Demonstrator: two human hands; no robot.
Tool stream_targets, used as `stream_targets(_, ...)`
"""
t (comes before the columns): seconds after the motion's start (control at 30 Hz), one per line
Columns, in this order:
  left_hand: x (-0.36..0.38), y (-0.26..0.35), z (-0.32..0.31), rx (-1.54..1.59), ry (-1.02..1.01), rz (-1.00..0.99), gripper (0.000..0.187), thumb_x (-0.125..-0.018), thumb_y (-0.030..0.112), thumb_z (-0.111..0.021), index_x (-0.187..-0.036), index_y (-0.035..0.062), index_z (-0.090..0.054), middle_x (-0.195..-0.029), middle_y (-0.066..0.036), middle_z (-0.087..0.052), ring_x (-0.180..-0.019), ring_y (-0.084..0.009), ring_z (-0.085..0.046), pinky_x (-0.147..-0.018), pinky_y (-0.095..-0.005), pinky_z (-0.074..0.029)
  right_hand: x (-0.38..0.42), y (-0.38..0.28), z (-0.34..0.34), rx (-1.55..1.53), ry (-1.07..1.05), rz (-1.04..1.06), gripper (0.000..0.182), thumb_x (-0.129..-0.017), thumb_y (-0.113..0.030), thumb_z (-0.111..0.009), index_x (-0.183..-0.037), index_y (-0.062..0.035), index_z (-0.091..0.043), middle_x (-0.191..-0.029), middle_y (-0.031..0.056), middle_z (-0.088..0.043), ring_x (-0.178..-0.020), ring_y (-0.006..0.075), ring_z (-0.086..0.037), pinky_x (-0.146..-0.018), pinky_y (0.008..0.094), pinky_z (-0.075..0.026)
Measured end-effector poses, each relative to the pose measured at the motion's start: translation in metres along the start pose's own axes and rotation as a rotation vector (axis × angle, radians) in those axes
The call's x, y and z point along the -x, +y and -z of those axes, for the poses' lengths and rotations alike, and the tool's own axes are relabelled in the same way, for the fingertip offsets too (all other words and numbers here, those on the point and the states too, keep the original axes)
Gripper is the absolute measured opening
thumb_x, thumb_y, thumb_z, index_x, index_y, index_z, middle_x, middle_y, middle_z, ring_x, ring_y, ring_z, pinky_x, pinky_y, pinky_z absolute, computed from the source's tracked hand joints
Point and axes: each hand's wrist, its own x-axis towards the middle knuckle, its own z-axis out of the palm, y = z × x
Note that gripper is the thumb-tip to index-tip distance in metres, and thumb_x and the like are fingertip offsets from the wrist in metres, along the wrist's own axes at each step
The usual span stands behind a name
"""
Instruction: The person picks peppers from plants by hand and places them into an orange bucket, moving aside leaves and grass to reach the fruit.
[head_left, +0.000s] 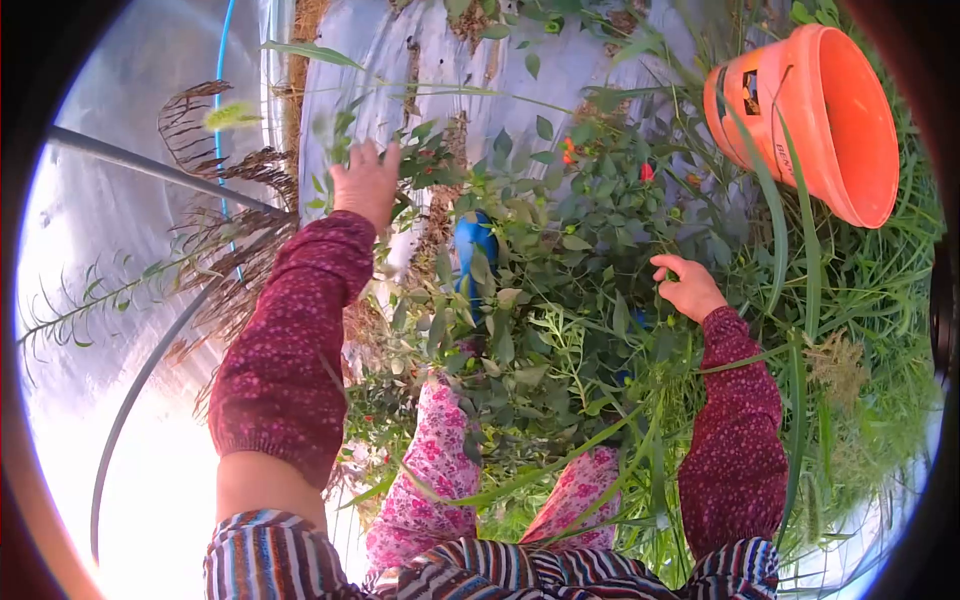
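Note:
My left hand [367, 190] reaches forward at the left edge of a leafy green plant [540, 250], its fingers spread among the leaves. Small red spots show in the foliage close beside it. On the other side of the plant, my right hand [690, 288] hovers at the leaves with its index finger and thumb apart; its other fingers are partly hidden. I see nothing held in either hand. A red fruit [647, 173] hangs farther forward than my right hand, and orange-red fruit [569, 151] shows nearer the middle.
An orange bucket [735, 110] lies tilted at the upper right, its mouth facing right. Tall grass [850, 330] grows along the right side. Plastic sheeting [350, 90] covers ground ahead. My blue shoe [473, 243] stands among the stems. A grey pipe [165, 170] crosses at left.

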Motion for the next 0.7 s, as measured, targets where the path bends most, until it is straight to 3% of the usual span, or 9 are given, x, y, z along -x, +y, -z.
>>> stream_targets(0.07, 0.01, -0.026, -0.024, 0.336, 0.031, 0.096, 0.055, -0.074, 0.01, -0.062, -0.125, 0.0107, -0.041, -0.118, -0.013, -0.05, -0.114, -0.0279, -0.047, -0.087, -0.0482, -0.042, 0.002, -0.009, -0.003, 0.066, 0.017, -0.028, 0.043, -0.077, -0.012, -0.059, -0.119, -0.0087, -0.053, -0.105, 0.0057, -0.059, -0.088, 0.0237, -0.058, -0.08, 0.0359, -0.044)
stream_targets(0.1, 0.013, -0.034, -0.035, 0.341, 0.026, 0.099, 0.055, -0.074, 0.01, -0.062, -0.125, 0.0107, -0.041, -0.118, -0.013, -0.05, -0.114, -0.0279, -0.047, -0.087, -0.0482, -0.042, 0.003, -0.013, -0.005, 0.127, 0.033, -0.063, 0.043, -0.077, -0.012, -0.059, -0.119, -0.009, -0.053, -0.105, 0.0068, -0.06, -0.09, 0.0254, -0.058, -0.08, 0.037, -0.045)
stream_targets(0.13, 0.014, -0.04, -0.046, 0.33, 0.038, 0.07, 0.044, -0.075, 0.009, -0.059, -0.117, 0.0101, -0.047, -0.112, -0.011, -0.052, -0.11, -0.0265, -0.049, -0.085, -0.0451, -0.043, 0.001, -0.018, -0.006, 0.135, 0.027, -0.065, 0.043, -0.077, -0.012, -0.059, -0.119, -0.009, -0.053, -0.105, 0.0068, -0.06, -0.09, 0.0254, -0.058, -0.08, 0.037, -0.045)
stream_targets(0.27, 0.008, -0.054, -0.076, 0.384, 0.074, 0.043, 0.017, -0.077, 0.007, -0.053, -0.093, 0.0089, -0.057, -0.104, -0.006, -0.055, -0.105, -0.0238, -0.051, -0.082, -0.0413, -0.045, -0.002, -0.045, -0.011, 0.48, 0.153, 0.11, 0.038, -0.074, -0.012, -0.061, -0.112, -0.0105, -0.055, -0.106, 0.0096, -0.059, -0.093, 0.0303, -0.057, -0.081, 0.0406, -0.046)
stream_targets(0.4, -0.001, -0.067, -0.096, 0.516, 0.088, 0.055, 0.02, -0.076, 0.009, -0.057, -0.095, 0.0086, -0.059, -0.103, -0.006, -0.056, -0.105, -0.0252, -0.052, -0.082, -0.0424, -0.046, -0.004, -0.109, -0.014, 0.621, 0.297, 0.325, 0.035, -0.071, -0.012, -0.062, -0.106, -0.0104, -0.056, -0.103, 0.0104, -0.06, -0.094, 0.0319, -0.057, -0.08, 0.0401, -0.047)
stream_targets(0.43, 0.003, -0.069, -0.091, 0.533, 0.054, 0.049, 0.024, -0.075, 0.014, -0.061, -0.098, 0.0081, -0.058, -0.106, -0.007, -0.055, -0.107, -0.0257, -0.051, -0.081, -0.0433, -0.047, -0.01, -0.119, -0.019, 0.533, 0.318, 0.429, 0.033, -0.072, -0.013, -0.061, -0.105, -0.0102, -0.056, -0.101, 0.0105, -0.06, -0.094, 0.032, -0.057, -0.08, 0.0397, -0.047)
stream_targets(0.6, 0.042, -0.05, -0.062, 0.479, 0.139, 0.085, 0.034, -0.079, 0.025, -0.063, -0.106, 0.0077, -0.054, -0.112, -0.01, -0.053, -0.11, -0.0255, -0.05, -0.085, -0.0404, -0.047, -0.035, -0.195, -0.067, 0.303, 0.214, 0.534, 0.031, -0.075, -0.015, -0.057, -0.106, -0.0102, -0.056, -0.099, 0.0108, -0.061, -0.091, 0.0301, -0.059, -0.08, 0.0395, -0.048)
stream_targets(0.7, 0.058, -0.033, -0.05, 0.543, 0.016, 0.174, 0.04, -0.08, 0.027, -0.062, -0.112, 0.0065, -0.051, -0.115, -0.013, -0.051, -0.113, -0.0255, -0.048, -0.086, -0.0407, -0.047, -0.049, -0.235, -0.093, 0.109, 0.111, 0.531, 0.039, -0.076, -0.015, -0.055, -0.115, -0.0125, -0.053, -0.102, 0.0111, -0.061, -0.093, 0.0295, -0.059, -0.081, 0.0394, -0.048)
